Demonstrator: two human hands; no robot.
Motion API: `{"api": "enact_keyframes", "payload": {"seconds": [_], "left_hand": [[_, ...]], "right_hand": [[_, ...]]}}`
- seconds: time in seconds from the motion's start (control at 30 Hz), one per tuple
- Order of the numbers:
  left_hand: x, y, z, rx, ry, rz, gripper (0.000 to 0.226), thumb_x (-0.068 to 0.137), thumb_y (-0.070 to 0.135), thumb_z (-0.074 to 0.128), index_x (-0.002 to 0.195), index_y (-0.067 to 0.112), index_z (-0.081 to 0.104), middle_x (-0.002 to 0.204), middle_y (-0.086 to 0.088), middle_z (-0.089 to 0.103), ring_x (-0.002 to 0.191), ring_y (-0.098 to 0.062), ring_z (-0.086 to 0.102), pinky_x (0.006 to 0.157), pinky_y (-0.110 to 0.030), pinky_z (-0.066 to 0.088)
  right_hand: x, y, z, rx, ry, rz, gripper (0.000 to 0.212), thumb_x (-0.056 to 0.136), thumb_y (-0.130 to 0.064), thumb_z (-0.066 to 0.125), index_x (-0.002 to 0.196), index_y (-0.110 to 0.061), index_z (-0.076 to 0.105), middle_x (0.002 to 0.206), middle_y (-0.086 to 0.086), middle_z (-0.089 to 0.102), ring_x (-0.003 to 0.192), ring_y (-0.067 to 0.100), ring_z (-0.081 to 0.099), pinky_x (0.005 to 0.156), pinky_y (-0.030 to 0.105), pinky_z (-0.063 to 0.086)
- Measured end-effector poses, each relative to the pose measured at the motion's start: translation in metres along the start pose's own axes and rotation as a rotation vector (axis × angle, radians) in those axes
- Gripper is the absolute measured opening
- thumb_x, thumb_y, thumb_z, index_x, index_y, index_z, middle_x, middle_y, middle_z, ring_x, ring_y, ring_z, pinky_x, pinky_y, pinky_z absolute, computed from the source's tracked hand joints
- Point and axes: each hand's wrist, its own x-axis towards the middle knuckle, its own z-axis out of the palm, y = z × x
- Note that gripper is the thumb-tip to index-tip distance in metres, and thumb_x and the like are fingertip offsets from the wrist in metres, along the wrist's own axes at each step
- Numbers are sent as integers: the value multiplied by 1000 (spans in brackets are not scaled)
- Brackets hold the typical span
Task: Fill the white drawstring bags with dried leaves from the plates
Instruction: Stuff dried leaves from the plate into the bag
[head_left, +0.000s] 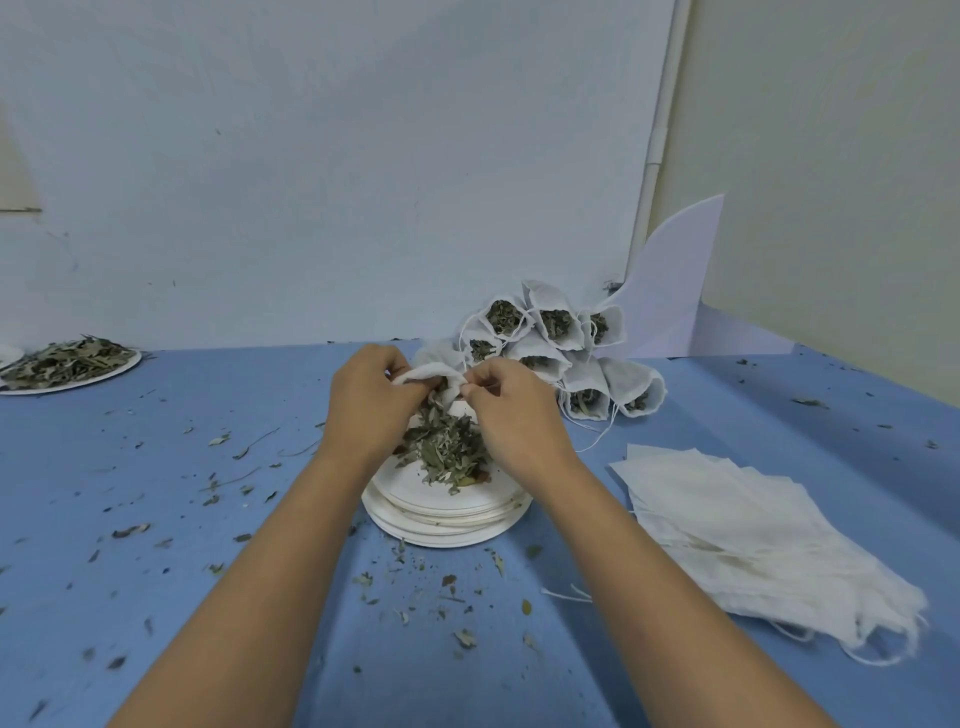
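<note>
Bag — left grip pinching it | right grip pinching it | above leaves

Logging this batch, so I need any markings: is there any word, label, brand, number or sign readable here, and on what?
None readable. The bag being filled, the filled drawstring bags, the flat empty bags, the stacked paper plates, the blue table cover and the white board behind all show plain, unprinted surfaces.
</note>
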Motion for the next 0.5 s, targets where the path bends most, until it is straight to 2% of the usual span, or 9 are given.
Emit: {"api": "enact_keyframes", "payload": {"seconds": [0.13, 0.23, 0.27, 0.3, 0.37, 0.43, 0.5], "left_hand": [[4, 2, 3, 87, 127, -25, 37, 79, 5, 62, 52, 11, 38, 65, -2, 41, 57, -10, 35, 51, -16, 31], [5, 3, 7, 114, 157, -34, 38, 79, 1, 58, 51, 14, 35, 66, -4, 42, 62, -18, 37, 51, -25, 26], [4, 3, 8, 107, 145, -24, 38, 80, 2, 59, 52, 13, 35, 65, -5, 43, 63, -19, 39, 51, -24, 27], [4, 4, 8, 76, 117, -18, 37, 81, 5, 60, 54, 13, 36, 64, -6, 45, 62, -20, 42, 51, -21, 29], [2, 7, 7, -55, 11, -54, 31, 84, 13, 63, 62, 13, 41, 69, -7, 56, 56, -17, 58, 54, -17, 42], [0, 9, 2, -195, -121, -135, 21, 87, 17, 61, 73, 14, 45, 82, -4, 60, 53, -11, 65, 62, -28, 54], [0, 9, -5, -244, -261, -188, 12, 88, 13, 58, 83, 16, 48, 87, -5, 62, 64, -18, 68, 75, -41, 56]], "right_hand": [[-2, -2, 6, -10, -50, -75, 27, 90, -14, 58, 69, -29, 51, 89, -11, 52, 78, -2, 47, 64, 2, 32], [-1, -2, 6, 43, -31, -48, 26, 90, -11, 58, 69, -27, 54, 81, -14, 55, 75, -4, 51, 66, 1, 34], [-1, -1, 5, 116, -22, -17, 27, 90, -10, 56, 69, -27, 55, 78, -13, 58, 74, -4, 56, 71, 3, 39], [0, 1, 6, 203, -16, 25, 26, 92, -9, 54, 72, -26, 56, 76, -11, 60, 77, 1, 61, 78, 13, 48], [2, 2, 6, 291, 6, 88, 23, 95, -8, 51, 78, -24, 56, 79, -5, 62, 82, 18, 67, 81, 33, 57], [4, 3, 6, 282, 39, 107, 20, 96, -10, 50, 81, -23, 55, 82, -2, 62, 87, 24, 67, 82, 39, 57], [6, 5, 6, 270, 56, 126, 16, 96, -12, 50, 84, -19, 57, 85, 2, 65, 89, 25, 68, 85, 44, 55]]}}
